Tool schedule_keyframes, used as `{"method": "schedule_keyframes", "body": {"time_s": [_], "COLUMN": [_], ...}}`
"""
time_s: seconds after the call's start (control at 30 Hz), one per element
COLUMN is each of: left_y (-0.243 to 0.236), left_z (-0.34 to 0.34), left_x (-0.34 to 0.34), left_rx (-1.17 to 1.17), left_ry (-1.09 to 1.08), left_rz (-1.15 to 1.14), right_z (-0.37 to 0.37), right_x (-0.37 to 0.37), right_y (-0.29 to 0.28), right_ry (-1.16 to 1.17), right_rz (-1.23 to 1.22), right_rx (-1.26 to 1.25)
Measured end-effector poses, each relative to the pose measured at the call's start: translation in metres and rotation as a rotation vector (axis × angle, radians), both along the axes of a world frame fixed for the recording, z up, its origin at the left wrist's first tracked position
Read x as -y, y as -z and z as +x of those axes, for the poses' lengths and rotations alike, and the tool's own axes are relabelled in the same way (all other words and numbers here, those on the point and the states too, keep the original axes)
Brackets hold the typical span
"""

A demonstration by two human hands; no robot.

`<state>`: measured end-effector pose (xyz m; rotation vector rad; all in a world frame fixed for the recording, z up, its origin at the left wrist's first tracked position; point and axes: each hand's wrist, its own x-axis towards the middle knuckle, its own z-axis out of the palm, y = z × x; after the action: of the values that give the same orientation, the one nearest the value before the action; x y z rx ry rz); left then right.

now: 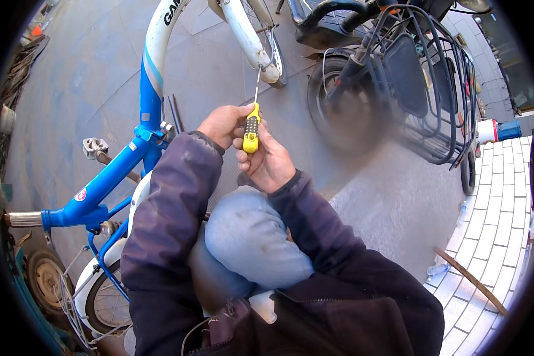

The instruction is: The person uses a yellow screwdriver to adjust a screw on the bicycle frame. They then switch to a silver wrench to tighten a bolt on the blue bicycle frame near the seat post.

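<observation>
A yellow-and-grey screwdriver (251, 133) points up and away from me, its thin shaft reaching a small fitting at the lower end of a white bicycle part (245, 38) beside a wheel. My left hand (222, 124) grips the upper handle with thumb and fingers. My right hand (267, 160) is closed round the lower handle from the right, palm partly up, fingers curled. A blue-and-white bicycle frame (89, 199) lies along my left. Below my hands is my light-blue clad knee (249, 237).
A dark scooter with a black wire basket (412, 89) stands at the right. White brick tiling (492, 196) holds a wooden stick (469, 279) and plastic bottles. A blue cylindrical object (509, 130) is behind. A white-fendered wheel (107, 296) and rusty wheel (44, 279) sit at lower left.
</observation>
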<state>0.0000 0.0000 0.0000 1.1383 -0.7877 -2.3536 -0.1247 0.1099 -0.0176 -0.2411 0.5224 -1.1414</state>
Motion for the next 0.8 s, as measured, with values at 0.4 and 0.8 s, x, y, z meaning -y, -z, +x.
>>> {"method": "schedule_keyframes", "body": {"time_s": [0.4, 0.8], "left_y": [-0.010, -0.008], "left_z": [-0.004, -0.005], "left_x": [-0.005, -0.009], "left_rx": [0.269, 0.022], "left_ry": [-0.039, -0.039], "left_rz": [-0.196, -0.020], "right_z": [0.003, 0.004], "right_x": [-0.002, 0.001], "right_y": [-0.006, -0.004], "right_ry": [0.018, 0.040], "right_rz": [0.051, 0.020], "right_rx": [-0.038, 0.012]}}
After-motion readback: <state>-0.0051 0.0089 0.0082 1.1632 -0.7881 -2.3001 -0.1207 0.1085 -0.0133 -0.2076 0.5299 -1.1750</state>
